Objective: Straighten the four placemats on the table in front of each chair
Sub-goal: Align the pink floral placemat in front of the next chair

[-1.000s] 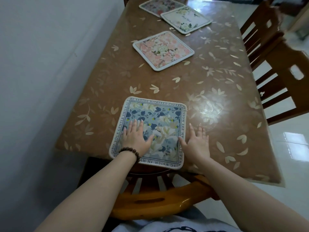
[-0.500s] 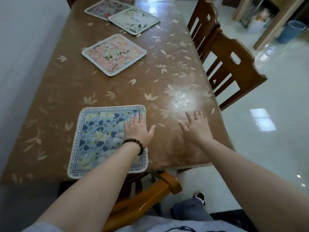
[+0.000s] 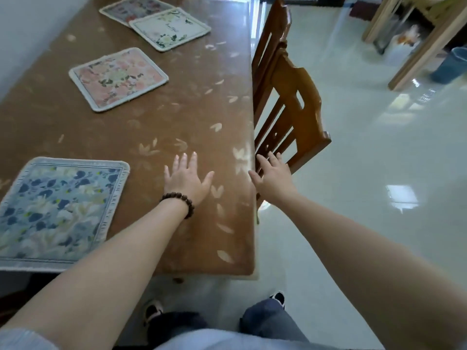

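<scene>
Brown table (image 3: 202, 109) with a leaf-print cover runs along the wall on the left; two wooden chairs (image 3: 290, 97) stand at its right side, pale tiled floor beyond.

Change over the last second: both hands have left the blue placemat (image 3: 60, 210). A second ago the left hand (image 3: 187, 183) lay flat on it and the right hand (image 3: 274, 178) pressed at its right edge. Now the left hand is on or just above bare tabletop well right of that mat, fingers spread, holding nothing. The right hand is past the table's right edge, near the back of the closer chair, open and empty; contact with the chair cannot be confirmed. View has swung right, so the person appears to be moving around the corner.

Blue placemat lies at the near end, edges roughly parallel to the table edge. Judged done.

Remaining: pink placemat (image 3: 118, 78) sits mid-table, rotated, toward the wall side and not before any chair. White placemat (image 3: 170, 29) overlaps a fourth mat (image 3: 131, 7) at the far end, both skewed.

Judgement: one of four done; the pink mat is likely next, needing a shift toward the closer chair and squaring.
</scene>
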A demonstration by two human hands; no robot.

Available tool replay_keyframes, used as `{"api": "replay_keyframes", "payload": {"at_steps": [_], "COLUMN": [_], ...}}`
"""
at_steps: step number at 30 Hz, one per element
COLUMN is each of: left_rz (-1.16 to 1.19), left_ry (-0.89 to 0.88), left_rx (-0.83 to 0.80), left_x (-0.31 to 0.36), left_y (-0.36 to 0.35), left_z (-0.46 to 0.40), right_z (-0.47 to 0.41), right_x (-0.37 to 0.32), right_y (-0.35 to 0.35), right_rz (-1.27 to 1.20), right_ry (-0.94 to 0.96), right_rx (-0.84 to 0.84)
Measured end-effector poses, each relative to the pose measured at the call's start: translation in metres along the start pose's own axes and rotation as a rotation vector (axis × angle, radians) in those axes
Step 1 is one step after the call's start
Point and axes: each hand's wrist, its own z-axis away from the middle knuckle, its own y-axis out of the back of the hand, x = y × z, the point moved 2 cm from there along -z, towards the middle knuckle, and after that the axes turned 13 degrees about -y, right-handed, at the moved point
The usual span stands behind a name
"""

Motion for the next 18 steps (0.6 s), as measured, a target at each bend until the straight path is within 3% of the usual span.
{"api": "replay_keyframes", "payload": {"at_steps": [7,18], "left_rz": [-0.018,-0.045], "left_ry": [0.105,0.259], "left_rx": [0.087,0.122], "left_x": [0.083,0.114], "left_y": [0.014,0.014], "left_z": [-0.03,-0.098], "right_z": [-0.054,-0.144], "right_x": [0.04,0.04], "right_y": [0.064,0.109], "right_rz": [-0.004,0.044], "right_ry": [0.152,0.342], "right_rx": [0.009,0.039]}}
